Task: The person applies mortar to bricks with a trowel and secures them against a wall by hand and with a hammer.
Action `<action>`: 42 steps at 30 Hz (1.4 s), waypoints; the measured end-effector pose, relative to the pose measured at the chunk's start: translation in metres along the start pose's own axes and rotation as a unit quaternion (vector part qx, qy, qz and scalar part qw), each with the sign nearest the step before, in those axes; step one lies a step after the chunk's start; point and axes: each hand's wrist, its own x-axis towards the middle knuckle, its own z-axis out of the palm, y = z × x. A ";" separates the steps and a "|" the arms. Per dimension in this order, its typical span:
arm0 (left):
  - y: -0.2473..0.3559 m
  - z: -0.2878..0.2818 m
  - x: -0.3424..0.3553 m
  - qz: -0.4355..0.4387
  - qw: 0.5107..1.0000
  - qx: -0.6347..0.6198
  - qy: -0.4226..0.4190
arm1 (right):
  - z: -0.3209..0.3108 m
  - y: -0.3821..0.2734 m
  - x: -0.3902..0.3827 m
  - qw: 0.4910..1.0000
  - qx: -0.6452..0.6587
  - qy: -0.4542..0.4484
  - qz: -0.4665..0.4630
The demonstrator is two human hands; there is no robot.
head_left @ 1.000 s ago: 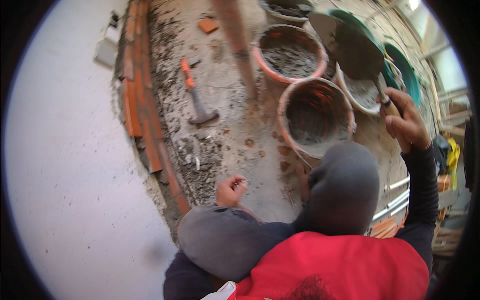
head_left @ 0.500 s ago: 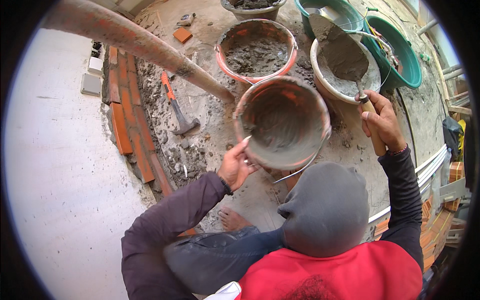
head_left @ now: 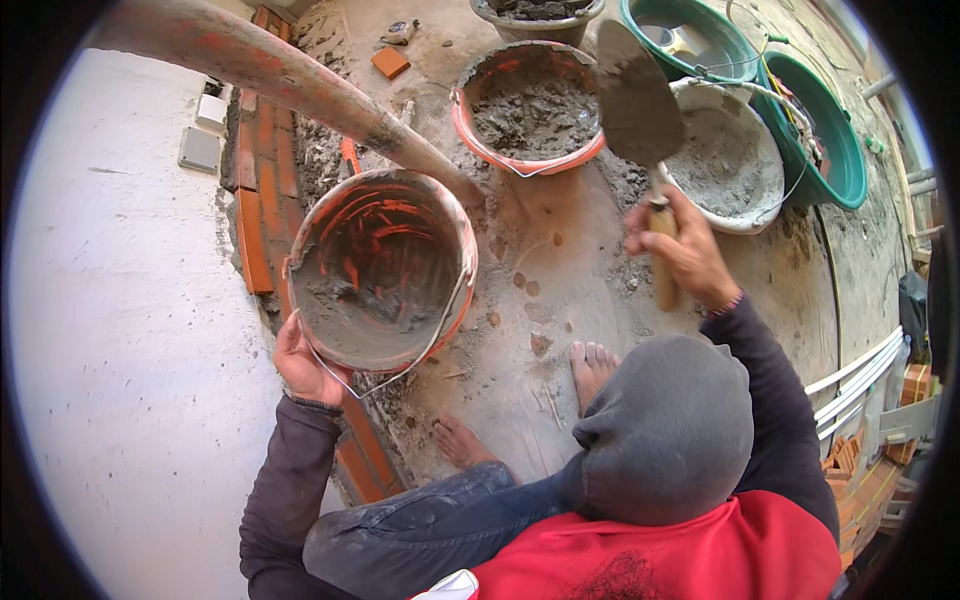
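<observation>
My left hand [head_left: 305, 365] is closed on the lower left rim of an orange bucket [head_left: 378, 235], whose inside is smeared with grey mortar. The bucket is tilted so its mouth faces me, and its wire handle hangs over the front. In my right hand [head_left: 690, 250] is a trowel [head_left: 640, 100], gripped by its wooden handle with the grey-coated blade pointing away from me. The blade overlaps the near edges of a mortar-filled orange bucket [head_left: 530, 164] and a whitish bucket [head_left: 745, 224] behind it.
A stained pole [head_left: 280, 80] slants across the upper left. Brick rows [head_left: 265, 165] run along the white wall [head_left: 130, 300]. Behind the held bucket shows a hammer's orange handle [head_left: 350, 156]. Green tubs [head_left: 848, 170] stand far right; a brick piece [head_left: 391, 63] and tape measure [head_left: 399, 32] lie far off.
My left hand has carried the orange bucket left, toward the brick rows, covering most of the hammer. My right hand has brought the trowel left and closer to me.
</observation>
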 end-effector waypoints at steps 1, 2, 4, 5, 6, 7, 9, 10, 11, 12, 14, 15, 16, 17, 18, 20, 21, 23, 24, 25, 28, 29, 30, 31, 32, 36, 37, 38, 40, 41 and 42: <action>0.004 -0.001 0.000 0.020 0.999 -0.020 0.022 | 0.018 0.008 0.017 0.999 0.043 0.033 -0.004; 0.006 -0.001 0.000 0.047 0.998 0.003 0.046 | 0.032 0.016 0.035 0.996 0.072 0.023 -0.038; 0.010 -0.011 -0.003 0.060 0.997 0.005 0.055 | 0.041 0.029 0.070 0.978 -0.112 0.087 -0.153; 0.011 -0.015 -0.006 0.065 0.996 0.005 0.059 | 0.041 0.031 0.084 0.949 -0.203 0.120 -0.208; 0.011 -0.016 -0.008 0.064 0.996 0.004 0.067 | 0.039 0.031 0.094 0.933 -0.243 0.161 -0.209; 0.011 -0.015 -0.011 0.063 0.995 0.004 0.074 | 0.035 0.031 0.103 0.914 -0.282 0.202 -0.209; 0.010 -0.020 -0.017 0.057 0.995 -0.006 0.081 | 0.029 0.033 0.117 0.891 -0.319 0.268 -0.180; 0.008 -0.025 -0.020 0.052 0.995 -0.014 0.079 | 0.026 0.036 0.123 0.889 -0.317 0.294 -0.150; 0.006 -0.028 -0.021 0.047 0.996 -0.023 0.078 | 0.022 0.041 0.131 0.886 -0.314 0.319 -0.120; 0.005 -0.032 -0.022 0.057 0.995 -0.023 0.081 | 0.015 0.038 0.143 0.917 -0.287 0.269 -0.066; 0.003 -0.038 -0.023 0.075 0.993 -0.025 0.087 | 0.009 0.040 0.155 0.960 -0.139 0.237 -0.047; 0.004 -0.037 -0.026 0.071 0.993 -0.028 0.089 | 0.013 0.035 0.156 0.973 -0.063 0.218 -0.032; 0.006 -0.031 -0.028 0.068 0.993 -0.031 0.090 | 0.017 0.031 0.153 0.971 -0.067 0.222 -0.052; 0.007 -0.029 -0.028 0.064 0.993 -0.034 0.091 | 0.020 0.036 0.148 0.972 -0.063 0.220 -0.048; 0.010 -0.030 -0.028 0.075 0.991 -0.042 0.099 | 0.023 0.040 0.145 0.973 -0.057 0.219 -0.048; 0.019 -0.037 -0.027 0.095 0.987 -0.055 0.117 | 0.038 0.047 0.126 0.976 -0.040 0.206 -0.060; 0.023 -0.032 -0.026 0.103 0.987 -0.057 0.108 | 0.051 0.054 0.114 0.974 -0.030 0.215 -0.071; 0.037 -0.022 -0.020 0.114 0.987 -0.058 0.093 | 0.091 0.064 0.078 0.978 0.006 0.197 -0.072; 0.048 -0.022 -0.013 0.134 0.985 -0.054 0.094 | 0.117 0.063 0.058 0.980 0.069 0.184 -0.046; 0.057 -0.018 -0.001 0.139 0.985 -0.046 0.087 | 0.130 0.076 0.039 0.982 0.052 0.166 -0.067; 0.087 -0.004 0.046 0.176 0.980 -0.031 0.084 | 0.124 0.092 0.026 0.982 0.087 0.131 -0.104; 0.100 0.000 0.065 0.199 0.975 -0.026 0.091 | 0.119 0.094 0.022 0.979 0.116 0.124 -0.111; 0.112 0.001 0.090 0.214 0.974 -0.021 0.068 | 0.107 0.093 0.023 0.979 0.098 0.138 -0.113; 0.124 0.005 0.111 0.232 0.971 -0.011 0.046 | 0.094 0.092 0.027 0.978 0.085 0.150 -0.115; 0.129 0.017 0.130 0.241 0.968 -0.023 0.061 | 0.079 0.090 0.029 0.978 0.069 0.163 -0.114; 0.096 0.077 0.201 0.265 0.962 -0.027 0.053 | 0.039 0.061 0.059 0.978 0.008 0.188 -0.094; 0.086 0.084 0.215 0.253 0.967 -0.031 0.020 | 0.039 0.061 0.058 0.979 0.019 0.183 -0.087; 0.075 0.090 0.228 0.225 0.972 -0.055 0.041 | 0.040 0.063 0.056 0.980 0.031 0.178 -0.080; 0.050 0.100 0.256 0.237 0.967 -0.086 0.031 | 0.053 0.067 0.042 0.980 0.022 0.189 -0.053; 0.046 0.097 0.269 0.217 0.971 -0.094 0.027 | 0.062 0.073 0.031 0.981 0.032 0.188 -0.044; 0.032 0.103 0.276 0.191 0.976 -0.102 0.025 | 0.066 0.077 0.015 0.983 0.014 0.182 -0.032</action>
